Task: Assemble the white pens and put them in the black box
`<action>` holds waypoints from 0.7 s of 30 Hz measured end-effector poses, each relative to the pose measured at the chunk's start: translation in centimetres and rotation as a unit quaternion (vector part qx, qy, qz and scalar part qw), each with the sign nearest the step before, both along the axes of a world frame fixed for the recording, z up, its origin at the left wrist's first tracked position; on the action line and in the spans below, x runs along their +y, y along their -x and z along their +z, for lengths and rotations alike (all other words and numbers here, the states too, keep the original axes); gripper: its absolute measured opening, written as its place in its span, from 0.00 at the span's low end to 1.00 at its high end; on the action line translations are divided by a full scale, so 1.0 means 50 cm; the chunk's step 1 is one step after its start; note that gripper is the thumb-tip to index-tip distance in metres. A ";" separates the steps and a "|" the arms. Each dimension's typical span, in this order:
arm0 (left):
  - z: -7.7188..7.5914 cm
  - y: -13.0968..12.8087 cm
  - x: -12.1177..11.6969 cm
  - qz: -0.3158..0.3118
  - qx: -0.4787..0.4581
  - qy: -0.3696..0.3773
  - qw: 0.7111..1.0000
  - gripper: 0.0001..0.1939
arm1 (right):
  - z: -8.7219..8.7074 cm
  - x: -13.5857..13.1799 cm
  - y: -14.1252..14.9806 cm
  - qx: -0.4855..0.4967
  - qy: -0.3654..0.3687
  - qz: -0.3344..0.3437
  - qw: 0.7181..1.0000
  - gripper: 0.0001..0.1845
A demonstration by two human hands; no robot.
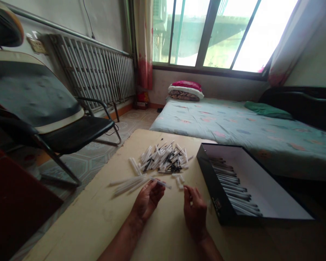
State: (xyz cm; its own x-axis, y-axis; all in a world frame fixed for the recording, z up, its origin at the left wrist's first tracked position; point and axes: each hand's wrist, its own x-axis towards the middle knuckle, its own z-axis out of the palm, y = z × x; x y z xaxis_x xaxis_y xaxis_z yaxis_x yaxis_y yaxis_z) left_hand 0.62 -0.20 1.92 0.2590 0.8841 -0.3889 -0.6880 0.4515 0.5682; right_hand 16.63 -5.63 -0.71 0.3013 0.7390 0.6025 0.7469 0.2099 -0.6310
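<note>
Pinching clear tube (165,185), left hand (150,197); right hand (195,204), grip unclear; box label (217,203) unreadable.

Smooth translucent plastic tube (165,185) in left fingers (159,195); surface (111,217) beneath smooth, dull; box (210,185) right of fingers smooth cardboard.

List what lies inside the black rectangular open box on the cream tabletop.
Inside the black rectangular box lies a row of slender grey pen-like sticks with dark ends. The sticks hide the floor beneath them; the left wall hides whatever sits right against it.
</note>
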 end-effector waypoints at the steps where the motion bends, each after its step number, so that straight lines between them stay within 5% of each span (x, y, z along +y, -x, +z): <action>1: 0.000 0.002 0.002 0.016 -0.022 0.022 0.999 0.03 | -0.003 0.006 -0.011 -0.020 0.014 -0.022 0.999 0.12; 6: -0.002 0.012 0.014 0.058 -0.075 0.071 0.993 0.06 | -0.013 0.025 -0.034 -0.105 0.098 -0.034 0.989 0.16; 14: -0.009 0.006 0.008 0.062 0.016 -0.010 0.998 0.01 | -0.008 0.026 -0.023 -0.153 0.158 -0.045 0.974 0.14; 21: -0.016 0.004 0.009 0.090 0.065 -0.063 0.992 0.07 | -0.013 0.024 -0.025 -0.132 0.149 -0.046 0.979 0.11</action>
